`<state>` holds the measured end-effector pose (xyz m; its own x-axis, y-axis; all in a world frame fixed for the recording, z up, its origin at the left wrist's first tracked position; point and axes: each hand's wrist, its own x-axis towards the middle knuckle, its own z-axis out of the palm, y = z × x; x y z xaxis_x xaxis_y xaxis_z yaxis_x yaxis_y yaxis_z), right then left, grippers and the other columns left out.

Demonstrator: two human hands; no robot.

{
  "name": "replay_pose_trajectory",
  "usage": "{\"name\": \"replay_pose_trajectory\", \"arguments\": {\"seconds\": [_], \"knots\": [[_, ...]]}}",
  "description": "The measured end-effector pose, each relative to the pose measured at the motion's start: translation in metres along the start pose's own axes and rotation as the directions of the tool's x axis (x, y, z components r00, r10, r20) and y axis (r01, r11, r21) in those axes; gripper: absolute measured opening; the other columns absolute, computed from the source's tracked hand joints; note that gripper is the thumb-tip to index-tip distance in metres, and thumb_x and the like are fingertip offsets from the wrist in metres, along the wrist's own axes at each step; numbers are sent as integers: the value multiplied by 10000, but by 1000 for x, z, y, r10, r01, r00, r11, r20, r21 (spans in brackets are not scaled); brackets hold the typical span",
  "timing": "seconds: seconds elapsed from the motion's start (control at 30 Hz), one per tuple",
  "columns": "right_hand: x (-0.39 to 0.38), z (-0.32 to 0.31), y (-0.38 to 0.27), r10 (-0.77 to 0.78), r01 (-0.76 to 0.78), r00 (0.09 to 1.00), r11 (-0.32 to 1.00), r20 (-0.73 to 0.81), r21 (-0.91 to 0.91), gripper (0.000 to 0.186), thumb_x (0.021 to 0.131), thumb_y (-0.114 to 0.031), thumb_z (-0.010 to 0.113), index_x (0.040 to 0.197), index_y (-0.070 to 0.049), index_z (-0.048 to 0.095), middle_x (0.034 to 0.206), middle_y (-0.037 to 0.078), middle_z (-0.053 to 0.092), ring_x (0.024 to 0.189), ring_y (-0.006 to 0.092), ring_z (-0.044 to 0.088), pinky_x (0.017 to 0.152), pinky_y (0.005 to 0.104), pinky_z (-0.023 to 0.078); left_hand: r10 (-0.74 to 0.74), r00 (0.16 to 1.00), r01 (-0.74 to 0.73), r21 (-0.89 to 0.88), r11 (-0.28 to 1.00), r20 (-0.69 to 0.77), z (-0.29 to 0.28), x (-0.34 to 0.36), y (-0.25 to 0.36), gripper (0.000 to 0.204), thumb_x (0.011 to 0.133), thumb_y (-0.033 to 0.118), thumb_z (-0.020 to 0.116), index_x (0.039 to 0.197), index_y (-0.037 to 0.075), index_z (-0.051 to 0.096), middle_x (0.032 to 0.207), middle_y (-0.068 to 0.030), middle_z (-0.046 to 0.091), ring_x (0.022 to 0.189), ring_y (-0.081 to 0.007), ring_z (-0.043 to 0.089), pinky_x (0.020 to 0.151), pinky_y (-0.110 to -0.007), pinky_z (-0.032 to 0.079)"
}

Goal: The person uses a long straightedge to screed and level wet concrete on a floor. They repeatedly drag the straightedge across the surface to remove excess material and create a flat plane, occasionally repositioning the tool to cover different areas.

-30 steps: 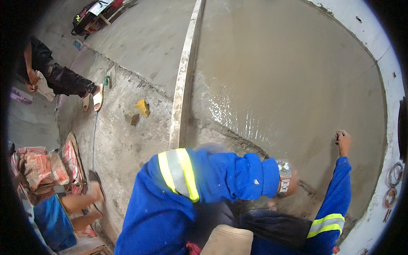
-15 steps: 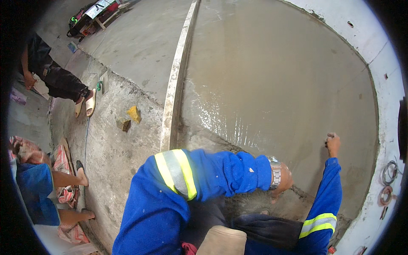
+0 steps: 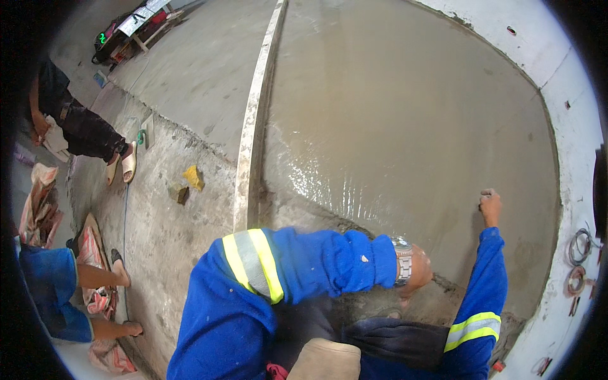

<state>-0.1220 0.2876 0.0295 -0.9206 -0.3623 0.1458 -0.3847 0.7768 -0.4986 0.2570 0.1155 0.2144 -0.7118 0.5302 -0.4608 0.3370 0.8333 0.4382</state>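
Head view

Wet grey screed (image 3: pixel 411 120): broad smooth sheet at upper right, between straightedge bar (image 3: pixel 253 120) and white wall (image 3: pixel 577 107); glossy streaks toward its lower left edge

Right hand (image 3: pixel 490 206): above the screed in view, nearest to its right side (contact with the surface too small to judge); with fingers curled in, fist-like; cannot tell whether merely pressed together or pinching something

Left hand (image 3: pixel 415 269): angled downward beside the lower edge of the screed; with fingers largely turned away, so cannot tell whether spread, pressed together or pinching; steel-coloured wristwatch (image 3: pixel 404 265) at the wrist

Blue sleeves (image 3: pixel 329 263): on both arms, with yellow and silver reflective bands

On rough floor (image 3: pixel 171 247), left of the bar: yellow stone lump (image 3: pixel 193 177), touching or just beside brownish lump (image 3: pixel 178 193); farther up, flat trowel (image 3: pixel 149 131) with green handle

At far left: standing person in dark trousers (image 3: pixel 88 133) and pale slippers, holding whitish cloth (image 3: pixel 56 139); below, second person in blue shorts (image 3: pixel 50 285), near crumpled orange-and-white sacks (image 3: pixel 41 212)

Along the wall, at right: grey wire coil (image 3: pixel 578 247), above reddish coil (image 3: pixel 576 280)
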Motion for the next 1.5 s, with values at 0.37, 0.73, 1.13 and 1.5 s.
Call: {"name": "replay_pose_trajectory", "arguments": {"seconds": [0.37, 0.73, 1.13, 1.5], "knots": [[-17, 0, -31, -18, 9, 997, 993, -71, -118, 269, 767, -124, 602, 997, -36, 710, 708, 132, 693, 612, 226, 683, 584, 348, 551, 5, 998, -5, 1, 1000, 59, -9, -16, 3, 538, 684, 518, 804, 1013, 102, 715, 935, -131, 722, 950, -342, 699, 801, -475, 554], [-14, 3, -32, 120, -131, 984, 988, 134, 77, 268, 805, -267, 645, 955, -68, 745, 777, 189, 713, 763, 322, 712, 774, 412, 549, 35, 996, -32, -29, 999, 83, -17, -20, 4, 552, 725, 471, 779, 1067, 51, 670, 970, -170, 706, 998, -381, 671, 836, -486, 535], [-18, -3, -26, -141, 182, 966, 965, 216, -187, 361, 858, -367, 629, 937, -28, 725, 925, 202, 708, 907, 353, 677, 784, 462, 528, 28, 998, -24, -69, 997, 62, -17, -19, 3, 586, 740, 464, 771, 1162, 76, 648, 1073, -176, 678, 992, -381, 668, 828, -490, 539], [-33, 3, -81, -41, 31, 948, 999, 316, 36, 334, 813, -337, 619, 965, -64, 737, 967, 202, 699, 909, 398, 666, 839, 498, 521, 14, 996, -16, 24, 1000, 83, -17, -30, 0, 669, 799, 597, 657, 1251, 107, 603, 960, -194, 697, 910, -402, 676, 781, -508, 547]]}}
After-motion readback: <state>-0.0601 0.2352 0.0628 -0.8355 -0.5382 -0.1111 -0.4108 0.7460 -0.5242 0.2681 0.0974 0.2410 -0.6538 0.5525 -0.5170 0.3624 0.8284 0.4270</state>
